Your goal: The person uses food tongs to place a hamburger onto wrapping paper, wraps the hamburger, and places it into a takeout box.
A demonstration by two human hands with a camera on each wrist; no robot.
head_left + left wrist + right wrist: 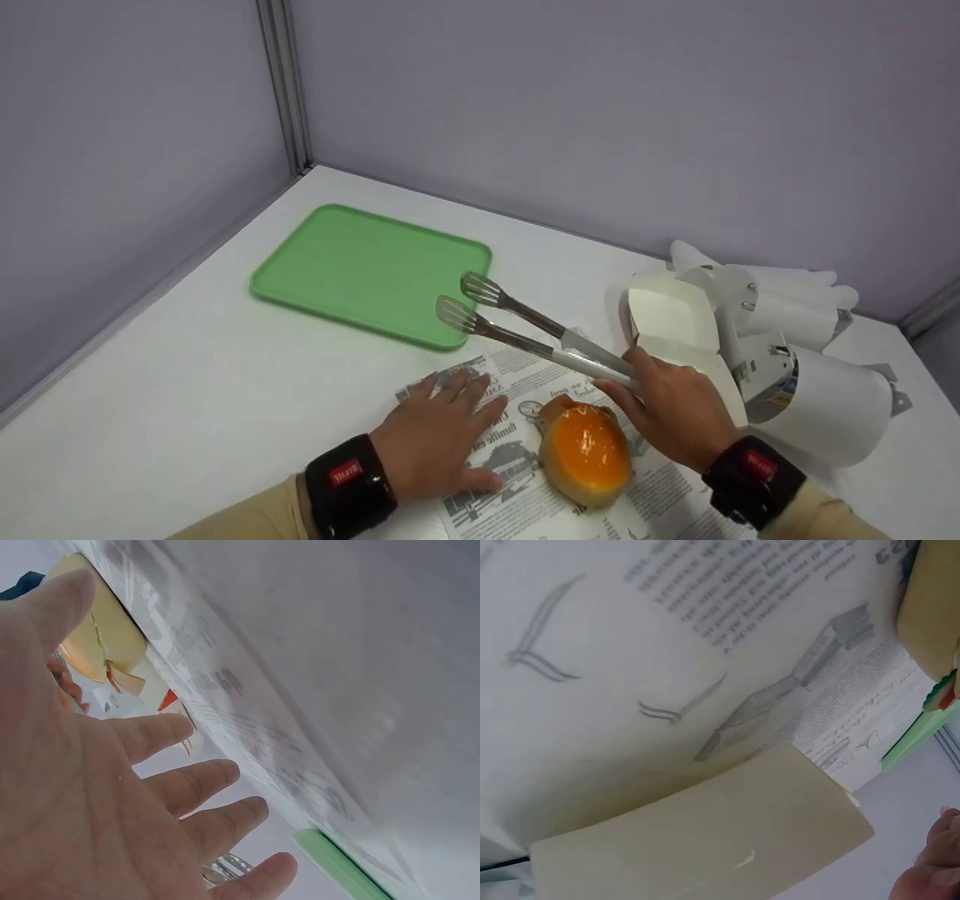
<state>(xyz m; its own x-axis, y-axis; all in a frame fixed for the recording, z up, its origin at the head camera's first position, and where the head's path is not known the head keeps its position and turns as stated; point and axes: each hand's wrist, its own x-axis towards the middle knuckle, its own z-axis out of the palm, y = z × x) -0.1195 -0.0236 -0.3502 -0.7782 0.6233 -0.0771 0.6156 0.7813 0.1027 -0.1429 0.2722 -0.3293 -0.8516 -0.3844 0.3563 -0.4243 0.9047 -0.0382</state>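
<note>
Pale walls [600, 120] meet at a metal post [286, 90] behind a white worktop [150, 375]. Over it, the tongs [589, 364] are in the right hand [682, 409], whose grip is curled around their handles; their slotted ends stand apart, over the near right corner of the tray. Just beside that hand, on the printed paper [525, 514], sits the bun [589, 450], with a glossy orange top and pale sides. To its left, the left hand [439, 442] is over the paper, its grip wide and holding nothing, fingers spread; whether it touches the paper I cannot tell. The green tray [360, 274] lies flat beyond the left hand. Beyond and partly behind the right hand is a pale box [673, 319], lid up, and next to it, farther right, are white cylinders [829, 405]. Both wrists wear black bands [351, 484] below tan sleeves [247, 514].
</note>
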